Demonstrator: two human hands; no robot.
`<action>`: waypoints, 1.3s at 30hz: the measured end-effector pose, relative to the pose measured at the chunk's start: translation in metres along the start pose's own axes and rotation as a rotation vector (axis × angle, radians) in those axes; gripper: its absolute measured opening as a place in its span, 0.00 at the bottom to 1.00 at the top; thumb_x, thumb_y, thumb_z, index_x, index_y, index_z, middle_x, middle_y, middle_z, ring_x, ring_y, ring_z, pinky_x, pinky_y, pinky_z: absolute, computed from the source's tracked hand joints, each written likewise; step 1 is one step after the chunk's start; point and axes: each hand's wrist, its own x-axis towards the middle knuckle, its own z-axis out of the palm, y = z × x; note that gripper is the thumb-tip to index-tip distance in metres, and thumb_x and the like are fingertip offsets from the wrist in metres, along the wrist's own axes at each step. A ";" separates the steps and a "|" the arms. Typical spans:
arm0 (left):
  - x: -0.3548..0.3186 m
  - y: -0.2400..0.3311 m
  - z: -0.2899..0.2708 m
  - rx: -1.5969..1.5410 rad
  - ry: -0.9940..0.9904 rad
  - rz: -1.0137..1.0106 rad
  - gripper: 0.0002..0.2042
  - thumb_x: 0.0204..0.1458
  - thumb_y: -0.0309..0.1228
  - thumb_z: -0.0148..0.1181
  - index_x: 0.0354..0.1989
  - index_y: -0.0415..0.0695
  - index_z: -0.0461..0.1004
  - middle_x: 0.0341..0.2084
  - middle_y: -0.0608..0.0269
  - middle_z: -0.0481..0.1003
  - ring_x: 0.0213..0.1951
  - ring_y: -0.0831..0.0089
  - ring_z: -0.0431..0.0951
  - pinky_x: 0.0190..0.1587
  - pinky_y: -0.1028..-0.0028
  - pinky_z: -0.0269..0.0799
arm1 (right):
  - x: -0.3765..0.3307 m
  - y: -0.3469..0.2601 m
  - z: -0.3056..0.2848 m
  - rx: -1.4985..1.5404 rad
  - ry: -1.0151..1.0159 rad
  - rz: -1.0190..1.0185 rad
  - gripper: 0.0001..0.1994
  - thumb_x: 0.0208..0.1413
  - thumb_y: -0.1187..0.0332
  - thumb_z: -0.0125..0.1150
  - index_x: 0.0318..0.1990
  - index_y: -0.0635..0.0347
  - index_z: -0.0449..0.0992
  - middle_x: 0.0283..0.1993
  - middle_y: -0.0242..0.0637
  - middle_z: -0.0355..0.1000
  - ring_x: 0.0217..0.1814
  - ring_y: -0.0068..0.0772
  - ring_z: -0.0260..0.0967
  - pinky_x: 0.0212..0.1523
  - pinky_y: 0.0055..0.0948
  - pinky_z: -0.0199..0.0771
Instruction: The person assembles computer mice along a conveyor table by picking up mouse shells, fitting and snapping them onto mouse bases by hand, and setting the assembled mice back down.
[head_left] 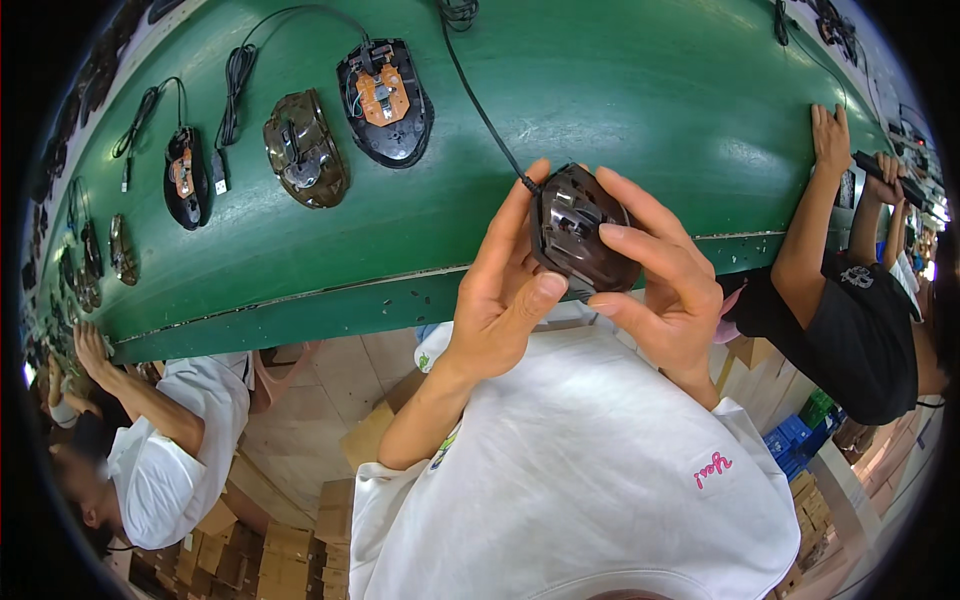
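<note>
A dark, glossy computer mouse [590, 235] is held between my two hands above the near edge of the green bench, its cable running up and away to the far side. My left hand [495, 305] grips its left side, thumb at the lower corner and fingers behind. From the right, my right hand [665, 275] holds it too, with a fingertip on the top near the scroll wheel and the thumb at the lower end. To the left lie an opened mouse base [410, 130] with an orange circuit board and a loose smoky translucent top shell [328, 165].
Farther left on the green bench [640, 90] are another opened mouse [184, 195], coiled cables [238, 80] and a second shell [122, 250]. Co-workers sit on both sides, one in a white shirt [185, 450], one in black [850, 340]. Cardboard boxes [290, 560] stand below.
</note>
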 end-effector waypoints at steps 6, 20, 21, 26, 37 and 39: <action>-0.002 0.003 0.000 -0.022 0.018 0.000 0.39 0.61 0.21 0.56 0.78 0.37 0.43 0.77 0.45 0.48 0.74 0.56 0.58 0.74 0.58 0.57 | 0.001 -0.006 0.001 -0.057 -0.011 -0.070 0.23 0.44 0.75 0.76 0.52 0.62 0.84 0.69 0.57 0.67 0.67 0.54 0.71 0.66 0.44 0.74; -0.007 0.015 0.002 0.147 0.007 0.018 0.42 0.56 0.25 0.59 0.79 0.42 0.45 0.73 0.39 0.58 0.68 0.52 0.67 0.69 0.57 0.66 | 0.001 -0.021 -0.003 -0.143 -0.086 -0.084 0.21 0.44 0.75 0.75 0.50 0.60 0.85 0.69 0.59 0.67 0.67 0.60 0.70 0.66 0.49 0.75; -0.007 0.016 0.002 0.155 -0.002 0.031 0.42 0.55 0.25 0.59 0.79 0.43 0.45 0.73 0.38 0.58 0.69 0.52 0.67 0.69 0.57 0.66 | 0.001 -0.021 -0.002 -0.145 -0.095 -0.103 0.21 0.43 0.75 0.75 0.50 0.60 0.85 0.69 0.59 0.67 0.67 0.60 0.70 0.66 0.49 0.75; -0.003 0.018 -0.006 0.087 -0.165 0.147 0.41 0.57 0.16 0.57 0.79 0.38 0.44 0.76 0.39 0.50 0.73 0.53 0.61 0.73 0.58 0.59 | 0.000 -0.020 -0.004 -0.153 -0.141 -0.160 0.18 0.49 0.71 0.75 0.50 0.60 0.84 0.69 0.68 0.64 0.69 0.67 0.67 0.66 0.55 0.72; -0.018 0.018 0.005 0.229 0.107 -0.016 0.43 0.59 0.35 0.64 0.79 0.43 0.45 0.71 0.42 0.62 0.66 0.55 0.70 0.68 0.60 0.67 | 0.006 -0.017 0.000 -0.122 -0.023 -0.224 0.19 0.45 0.76 0.74 0.49 0.59 0.85 0.68 0.55 0.69 0.67 0.57 0.70 0.65 0.47 0.76; -0.014 0.018 0.009 0.219 0.118 -0.032 0.44 0.59 0.38 0.66 0.79 0.43 0.45 0.70 0.43 0.63 0.65 0.56 0.71 0.67 0.61 0.67 | 0.006 -0.018 0.001 -0.165 -0.024 -0.242 0.19 0.49 0.72 0.74 0.51 0.58 0.84 0.69 0.56 0.68 0.68 0.58 0.70 0.65 0.49 0.76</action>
